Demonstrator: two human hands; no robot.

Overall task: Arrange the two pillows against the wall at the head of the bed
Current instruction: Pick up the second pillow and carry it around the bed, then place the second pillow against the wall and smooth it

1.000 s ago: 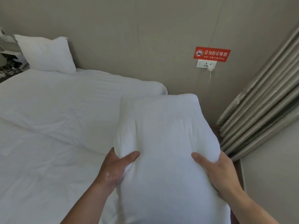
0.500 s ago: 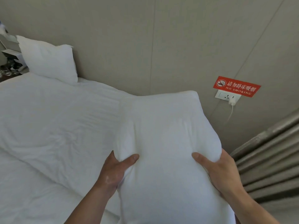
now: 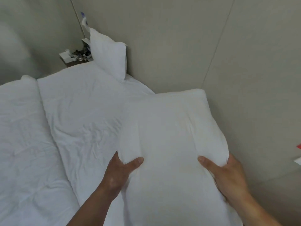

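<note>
I hold a white pillow [image 3: 169, 128] in front of me over the near corner of the bed [image 3: 78, 111], close to the beige wall [image 3: 179, 46]. My left hand [image 3: 118, 173] grips its left side and my right hand [image 3: 228, 176] grips its right side, thumbs on top. A second white pillow [image 3: 109, 57] stands upright, leaning against the wall at the far end of the bed.
A folded white duvet [image 3: 19, 136] lies along the left of the bed. A dark bedside table [image 3: 75, 58] with small items stands beyond the far pillow. A red sign's corner [image 3: 298, 146] shows at the right edge.
The view has swung left and tilted: the sign and socket slid to the right edge, the curtain left the frame. The held pillow now sits nearer the wall, both hands gripping as before.
</note>
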